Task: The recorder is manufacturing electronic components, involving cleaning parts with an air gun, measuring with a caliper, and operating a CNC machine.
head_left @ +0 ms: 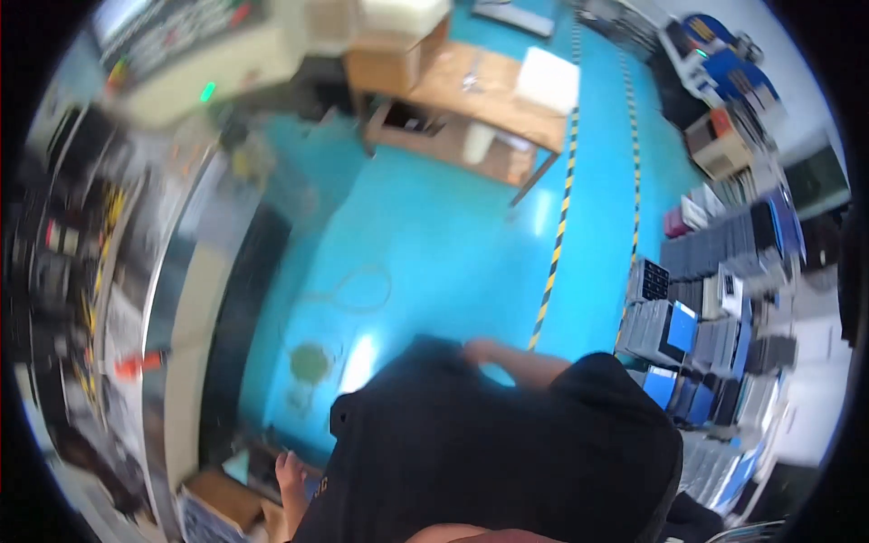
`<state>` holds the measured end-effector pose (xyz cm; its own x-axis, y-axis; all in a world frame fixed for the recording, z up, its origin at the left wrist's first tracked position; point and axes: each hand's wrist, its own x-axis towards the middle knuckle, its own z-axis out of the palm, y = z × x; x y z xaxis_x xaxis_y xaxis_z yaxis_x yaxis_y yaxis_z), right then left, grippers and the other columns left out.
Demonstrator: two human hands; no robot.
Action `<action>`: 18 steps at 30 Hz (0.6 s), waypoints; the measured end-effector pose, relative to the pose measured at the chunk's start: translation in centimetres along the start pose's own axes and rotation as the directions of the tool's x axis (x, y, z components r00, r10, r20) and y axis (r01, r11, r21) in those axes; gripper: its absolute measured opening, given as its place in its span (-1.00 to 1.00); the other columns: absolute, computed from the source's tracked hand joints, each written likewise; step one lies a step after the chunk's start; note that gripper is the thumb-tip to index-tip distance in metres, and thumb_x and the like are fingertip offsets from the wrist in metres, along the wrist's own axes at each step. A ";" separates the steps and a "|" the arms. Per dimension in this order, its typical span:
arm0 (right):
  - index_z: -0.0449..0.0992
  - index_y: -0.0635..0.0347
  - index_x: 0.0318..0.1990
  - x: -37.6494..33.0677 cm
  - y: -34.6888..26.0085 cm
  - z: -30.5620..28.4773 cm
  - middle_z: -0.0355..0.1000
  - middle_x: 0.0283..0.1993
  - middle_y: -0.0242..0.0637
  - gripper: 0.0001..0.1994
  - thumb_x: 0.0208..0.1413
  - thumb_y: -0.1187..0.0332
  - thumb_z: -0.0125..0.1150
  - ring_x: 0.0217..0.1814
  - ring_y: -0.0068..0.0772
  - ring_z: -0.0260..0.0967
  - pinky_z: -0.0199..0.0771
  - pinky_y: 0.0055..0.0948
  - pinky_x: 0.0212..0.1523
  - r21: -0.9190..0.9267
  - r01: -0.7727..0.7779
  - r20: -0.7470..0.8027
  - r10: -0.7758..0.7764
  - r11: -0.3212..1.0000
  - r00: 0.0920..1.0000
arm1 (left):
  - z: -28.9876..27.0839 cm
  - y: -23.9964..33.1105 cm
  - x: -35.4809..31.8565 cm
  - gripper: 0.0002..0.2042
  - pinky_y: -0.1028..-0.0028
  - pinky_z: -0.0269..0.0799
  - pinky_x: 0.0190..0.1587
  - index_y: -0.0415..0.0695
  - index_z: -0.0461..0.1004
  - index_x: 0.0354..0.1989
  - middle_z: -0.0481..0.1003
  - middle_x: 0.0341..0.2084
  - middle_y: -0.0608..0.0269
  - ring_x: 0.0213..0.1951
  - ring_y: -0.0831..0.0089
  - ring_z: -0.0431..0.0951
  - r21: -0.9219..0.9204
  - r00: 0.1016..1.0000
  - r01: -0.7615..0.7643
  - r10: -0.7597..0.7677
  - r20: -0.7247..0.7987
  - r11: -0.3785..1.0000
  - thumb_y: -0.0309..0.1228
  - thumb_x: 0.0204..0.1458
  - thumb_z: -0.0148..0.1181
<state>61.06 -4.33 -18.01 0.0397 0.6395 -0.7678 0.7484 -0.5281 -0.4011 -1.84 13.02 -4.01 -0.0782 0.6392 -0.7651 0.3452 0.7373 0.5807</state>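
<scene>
My left hand (291,472) hangs low at my left side, beside an open cardboard box (222,500). Its fingers look apart, and I see nothing held in them. My right forearm reaches across the front of my black shirt (489,443). At its end my right hand (475,351) is smeared by motion and partly hidden at the shirt's edge, so its fingers cannot be made out.
A long workbench (172,362) with an orange-red tool (138,364) runs along the left. Ahead stands a wooden table (489,100) with a white block (548,80). Yellow-black tape (558,244) crosses the blue floor. Stacked grey cases (647,328) line the right.
</scene>
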 end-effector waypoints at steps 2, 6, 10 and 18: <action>0.59 0.26 -0.27 -0.8 4.7 -2.5 0.51 -0.19 0.12 -0.58 0.16 0.05 -0.02 -0.14 0.20 0.45 0.42 0.03 -0.12 0.044 0.058 -0.007 -0.058 0.997 0.998 | 13.8 16.4 1.7 -0.43 0.43 0.42 -0.24 -0.15 0.18 0.31 0.46 -0.10 0.16 -0.17 0.43 0.46 0.100 0.977 -0.141 0.123 0.175 0.985 -0.30 0.12 0.14; 0.61 0.25 -0.27 -3.7 10.1 -9.4 0.52 -0.20 0.09 -0.58 0.07 0.02 0.10 -0.10 0.13 0.47 0.45 -0.02 -0.07 0.304 -0.079 -0.142 0.127 0.949 0.982 | 31.2 31.2 1.5 -0.44 0.43 0.44 -0.15 -0.18 0.23 0.27 0.47 -0.08 0.15 -0.12 0.44 0.47 0.209 0.722 -0.602 0.413 0.556 0.771 -0.33 0.11 0.23; 0.61 0.20 -0.24 -6.1 15.4 -15.4 0.54 -0.30 0.00 -0.61 0.08 0.03 0.11 -0.20 0.02 0.51 0.49 -0.09 -0.15 0.567 -0.190 -0.295 0.413 0.801 0.861 | 41.3 36.3 6.2 -0.44 0.38 0.44 -0.02 -0.19 0.26 0.26 0.52 -0.12 0.10 -0.09 0.37 0.51 0.364 0.711 -0.480 0.112 0.694 0.798 -0.28 0.10 0.25; 0.62 0.20 -0.39 -12.4 26.3 -15.6 0.53 -0.40 0.01 -0.64 0.08 0.10 0.04 -0.32 0.00 0.50 0.47 -0.14 -0.23 0.792 -0.263 -0.197 0.638 0.551 0.744 | 69.8 44.6 12.8 -0.64 0.11 0.37 0.10 -0.07 0.50 0.06 0.49 0.01 0.02 0.08 0.04 0.45 0.504 0.493 -0.847 -0.608 0.622 -0.171 -0.21 0.21 -0.11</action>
<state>90.63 -17.43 -11.26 0.6376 0.2487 -0.7291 -0.1223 -0.9018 -0.4146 77.80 38.85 -7.33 0.3331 -0.2691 -0.9037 0.4785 -0.7776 0.4080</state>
